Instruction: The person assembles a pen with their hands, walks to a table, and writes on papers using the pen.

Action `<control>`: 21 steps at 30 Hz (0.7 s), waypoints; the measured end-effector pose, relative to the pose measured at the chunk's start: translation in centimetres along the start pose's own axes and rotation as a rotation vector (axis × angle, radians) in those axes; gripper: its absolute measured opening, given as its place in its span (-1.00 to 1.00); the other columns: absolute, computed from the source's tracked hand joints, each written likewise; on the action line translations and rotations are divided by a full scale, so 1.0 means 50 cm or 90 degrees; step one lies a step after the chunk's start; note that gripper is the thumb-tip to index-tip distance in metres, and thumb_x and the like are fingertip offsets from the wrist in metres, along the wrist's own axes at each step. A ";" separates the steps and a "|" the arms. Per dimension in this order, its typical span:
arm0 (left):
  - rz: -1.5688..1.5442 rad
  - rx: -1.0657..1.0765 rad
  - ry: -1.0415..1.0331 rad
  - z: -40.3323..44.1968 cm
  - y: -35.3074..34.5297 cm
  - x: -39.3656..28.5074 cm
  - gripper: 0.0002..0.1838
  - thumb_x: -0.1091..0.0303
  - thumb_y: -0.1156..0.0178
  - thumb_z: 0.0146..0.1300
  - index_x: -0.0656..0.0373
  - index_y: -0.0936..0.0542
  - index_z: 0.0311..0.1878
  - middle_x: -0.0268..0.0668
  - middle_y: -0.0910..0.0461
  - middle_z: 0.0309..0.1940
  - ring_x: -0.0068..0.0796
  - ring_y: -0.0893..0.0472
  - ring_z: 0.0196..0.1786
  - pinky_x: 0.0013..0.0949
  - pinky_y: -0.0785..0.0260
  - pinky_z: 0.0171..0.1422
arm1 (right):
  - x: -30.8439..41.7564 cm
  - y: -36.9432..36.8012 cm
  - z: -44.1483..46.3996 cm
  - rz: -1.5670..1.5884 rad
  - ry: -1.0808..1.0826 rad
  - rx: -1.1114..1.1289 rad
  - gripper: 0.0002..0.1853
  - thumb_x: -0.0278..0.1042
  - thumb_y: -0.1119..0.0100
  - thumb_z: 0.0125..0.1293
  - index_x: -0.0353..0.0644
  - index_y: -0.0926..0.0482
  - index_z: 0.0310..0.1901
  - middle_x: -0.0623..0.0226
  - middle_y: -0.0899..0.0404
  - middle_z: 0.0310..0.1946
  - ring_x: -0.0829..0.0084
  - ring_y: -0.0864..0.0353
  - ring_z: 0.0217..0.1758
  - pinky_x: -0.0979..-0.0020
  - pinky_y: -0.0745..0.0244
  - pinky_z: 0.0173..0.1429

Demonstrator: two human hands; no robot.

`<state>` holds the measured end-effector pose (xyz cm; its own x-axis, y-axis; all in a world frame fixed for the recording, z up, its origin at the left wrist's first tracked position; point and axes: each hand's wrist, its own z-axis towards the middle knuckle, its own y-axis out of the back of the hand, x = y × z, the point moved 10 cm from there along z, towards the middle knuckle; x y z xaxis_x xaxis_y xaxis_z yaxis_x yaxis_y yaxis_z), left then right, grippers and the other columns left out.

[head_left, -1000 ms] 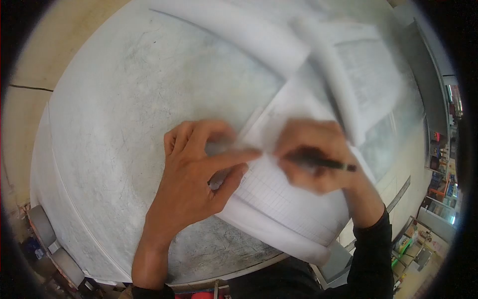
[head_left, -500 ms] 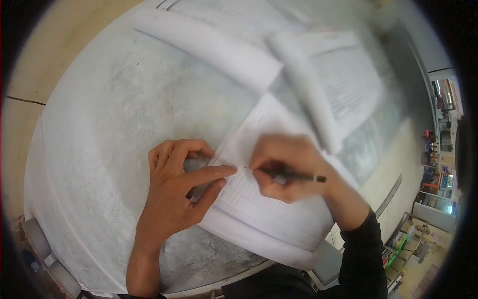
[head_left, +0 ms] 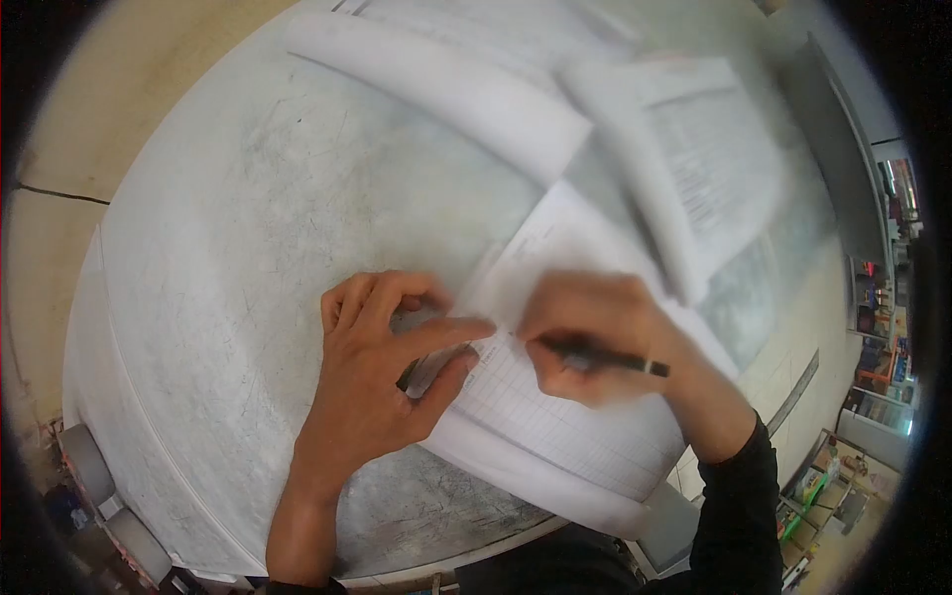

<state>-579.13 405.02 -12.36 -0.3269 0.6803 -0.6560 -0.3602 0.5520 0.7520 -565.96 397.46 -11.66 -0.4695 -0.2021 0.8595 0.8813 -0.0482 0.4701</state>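
A sheet of paper with a printed grid of lines (head_left: 585, 436) lies on the grey tabletop, its near edge curling up. My left hand (head_left: 382, 367) rests on the paper's left edge, fingers spread, thumb and index finger on the sheet. Above the sheet, my right hand (head_left: 605, 337) is closed around a dark pen (head_left: 620, 359), its tip toward the paper close to my left index fingertip. The right hand is smeared by motion. Whatever is written at the tip is too blurred to read.
Farther up the grey table (head_left: 288, 218) lie a curled white sheet (head_left: 446, 94) and another printed sheet (head_left: 709, 159) with a rolled edge. Grey stools (head_left: 139, 545) stand beyond the lower left edge. Shelves with assorted items (head_left: 878, 367) line the far right.
The whole view has shifted, so hands and papers appear slightly farther right. My right hand still grips the pen over the sheet, and my left hand stays at the paper's edge.
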 end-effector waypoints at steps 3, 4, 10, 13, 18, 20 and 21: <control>-0.005 -0.002 0.002 -0.004 -0.006 0.004 -0.68 0.38 -0.55 0.12 -0.14 -0.87 -0.02 -0.37 -0.56 0.06 -0.27 -0.43 0.19 -0.15 -0.18 0.41 | -0.001 -0.008 -0.003 -0.001 0.005 0.014 -0.84 -0.56 -0.38 0.14 -0.19 -0.57 -0.29 0.29 -0.53 -0.47 0.31 -0.60 -0.45 0.28 -0.44 -0.36; -0.009 -0.008 -0.002 -0.005 -0.006 0.003 -0.69 0.38 -0.54 0.13 -0.14 -0.87 -0.02 -0.37 -0.55 0.06 -0.27 -0.44 0.19 -0.15 -0.18 0.41 | -0.002 -0.009 -0.003 0.000 0.006 0.015 -0.84 -0.56 -0.38 0.14 -0.19 -0.57 -0.29 0.29 -0.53 -0.47 0.31 -0.60 -0.45 0.28 -0.44 -0.36; 0.012 -0.003 -0.014 -0.006 -0.010 0.001 -0.70 0.37 -0.55 0.14 -0.17 -0.89 -0.03 -0.37 -0.55 0.07 -0.27 -0.45 0.18 -0.14 -0.18 0.42 | -0.006 -0.011 -0.002 0.032 0.015 0.012 -0.83 -0.57 -0.39 0.13 -0.16 -0.58 -0.29 0.30 -0.53 -0.46 0.30 -0.59 -0.47 0.28 -0.45 -0.37; 0.015 -0.003 -0.014 -0.004 -0.014 0.003 -0.70 0.37 -0.56 0.14 -0.19 -0.90 -0.04 -0.37 -0.55 0.07 -0.27 -0.45 0.18 -0.14 -0.18 0.42 | -0.010 -0.016 -0.002 0.024 0.019 0.012 -0.83 -0.57 -0.39 0.14 -0.16 -0.57 -0.29 0.30 -0.53 -0.46 0.30 -0.59 -0.47 0.28 -0.46 -0.37; 0.006 0.000 -0.005 -0.005 -0.002 0.000 -0.70 0.37 -0.56 0.14 -0.20 -0.91 -0.04 -0.38 -0.55 0.07 -0.28 -0.44 0.18 -0.14 -0.18 0.42 | 0.002 -0.016 0.005 0.034 0.010 0.029 -0.82 -0.57 -0.39 0.16 -0.16 -0.56 -0.27 0.29 -0.54 -0.45 0.30 -0.61 -0.46 0.27 -0.47 -0.36; 0.008 0.003 -0.003 -0.005 -0.002 0.000 -0.69 0.37 -0.56 0.13 -0.20 -0.91 -0.04 -0.38 -0.55 0.07 -0.28 -0.44 0.17 -0.14 -0.18 0.42 | 0.001 -0.016 0.005 0.031 0.007 0.035 -0.81 -0.58 -0.39 0.16 -0.17 -0.55 -0.26 0.29 -0.54 -0.45 0.29 -0.62 -0.46 0.27 -0.47 -0.36; 0.010 0.004 -0.003 -0.004 -0.002 0.000 -0.69 0.38 -0.56 0.13 -0.19 -0.91 -0.04 -0.38 -0.55 0.07 -0.28 -0.44 0.17 -0.14 -0.17 0.42 | 0.000 -0.018 0.005 0.026 0.005 0.041 -0.81 -0.58 -0.39 0.16 -0.17 -0.55 -0.25 0.29 -0.55 -0.44 0.28 -0.62 -0.45 0.27 -0.48 -0.36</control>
<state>-579.28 404.87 -12.45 -0.3278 0.6910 -0.6443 -0.3493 0.5450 0.7622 -566.76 397.73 -12.01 -0.4323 -0.2101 0.8769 0.8944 0.0237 0.4466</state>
